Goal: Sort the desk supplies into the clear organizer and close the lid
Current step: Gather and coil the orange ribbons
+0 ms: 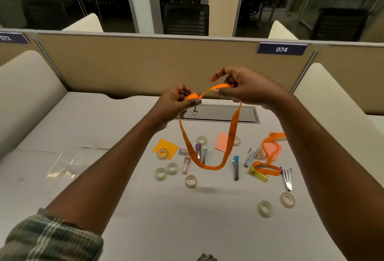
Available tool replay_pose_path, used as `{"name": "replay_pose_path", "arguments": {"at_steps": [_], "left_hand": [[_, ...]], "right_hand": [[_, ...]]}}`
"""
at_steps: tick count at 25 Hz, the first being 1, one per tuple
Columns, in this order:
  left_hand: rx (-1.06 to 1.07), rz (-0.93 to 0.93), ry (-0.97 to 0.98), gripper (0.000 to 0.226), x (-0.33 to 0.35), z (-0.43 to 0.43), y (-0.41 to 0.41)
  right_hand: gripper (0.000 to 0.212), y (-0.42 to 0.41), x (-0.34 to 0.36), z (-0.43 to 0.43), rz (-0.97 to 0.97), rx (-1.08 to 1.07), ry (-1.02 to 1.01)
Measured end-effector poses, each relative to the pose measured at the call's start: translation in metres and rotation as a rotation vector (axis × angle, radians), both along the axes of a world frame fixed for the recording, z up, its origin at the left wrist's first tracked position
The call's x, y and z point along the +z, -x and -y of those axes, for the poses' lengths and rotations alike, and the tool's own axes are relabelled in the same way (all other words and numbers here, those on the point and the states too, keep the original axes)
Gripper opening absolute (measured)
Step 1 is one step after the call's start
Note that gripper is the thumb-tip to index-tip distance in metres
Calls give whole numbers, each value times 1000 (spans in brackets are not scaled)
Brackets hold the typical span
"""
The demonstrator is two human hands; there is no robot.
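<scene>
where: clear organizer (62, 165) on the desk, far left, hard to make out | left hand (176, 102): pinching the rolled-up end of the orange lanyard (209, 166), rest hangs in a loop | right hand (246, 91): pinching the strap beside the coil | tip: I'd wind flat and taut, and watch the dangling clip (194, 112)
</scene>
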State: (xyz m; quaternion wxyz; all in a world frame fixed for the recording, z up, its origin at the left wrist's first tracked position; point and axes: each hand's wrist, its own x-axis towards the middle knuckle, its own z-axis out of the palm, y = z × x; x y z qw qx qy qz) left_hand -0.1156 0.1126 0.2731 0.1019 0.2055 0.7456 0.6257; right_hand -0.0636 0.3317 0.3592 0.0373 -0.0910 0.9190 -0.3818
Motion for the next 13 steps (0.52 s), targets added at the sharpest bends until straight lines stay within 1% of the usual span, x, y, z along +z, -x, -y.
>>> {"name": "replay_pose_path", "arguments": {"at_steps": [1,2,4,5,7,9,10,11,13], "left_hand": [[6,6,18,35,10,-5,3],[17,14,47,41,20,-9,7],[14,23,107,45,36,-18,11],[-10,10,134,44,43,-22,13],[-73,-39,201,44,54,-30,15],[-128,-89,264,48,61,-37,17],[-150,-107,279,52,64,-39,18],[-171,-119,278,56,66,-40,19],[-199,-124,233,61,68,-39,19]], "right_hand": [[28,1,2,-3,19,-19,9],[27,3,5,-7,51,-50,80],[27,6,6,-10,112,-115,241],[31,7,6,-9,114,-125,226],[47,11,0,-5,80,-111,38],[61,14,-8,2,25,-75,-129],[61,15,-10,5,-11,-49,-169],[55,17,-12,6,-40,-25,-165],[31,22,-14,3,-34,-18,-33]]}}
